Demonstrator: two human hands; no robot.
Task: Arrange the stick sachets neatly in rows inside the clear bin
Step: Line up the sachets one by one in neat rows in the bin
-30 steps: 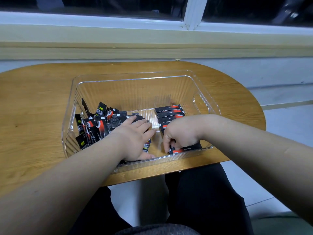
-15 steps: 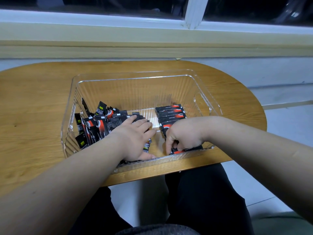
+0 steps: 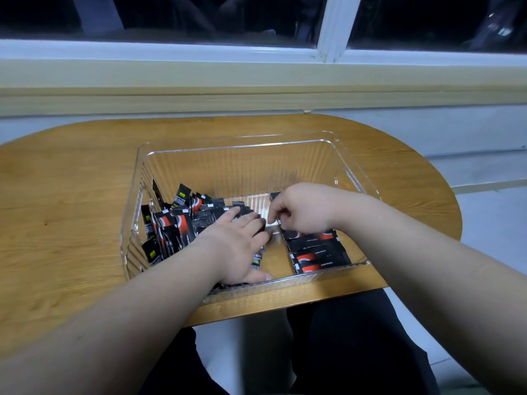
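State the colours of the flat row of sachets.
The stick sachets are black with red-orange marks; head view.

I see both hands inside the clear bin (image 3: 228,172) on the wooden table (image 3: 71,195). My left hand (image 3: 233,246) lies flat, fingers straight, on the loose pile of sachets (image 3: 176,226). My right hand (image 3: 305,212) hovers, fingers curled, over the flat row of sachets (image 3: 316,252). I can't tell whether it pinches one.

Dim indoor light, dark window (image 3: 176,18), wide-angle bending at edges.
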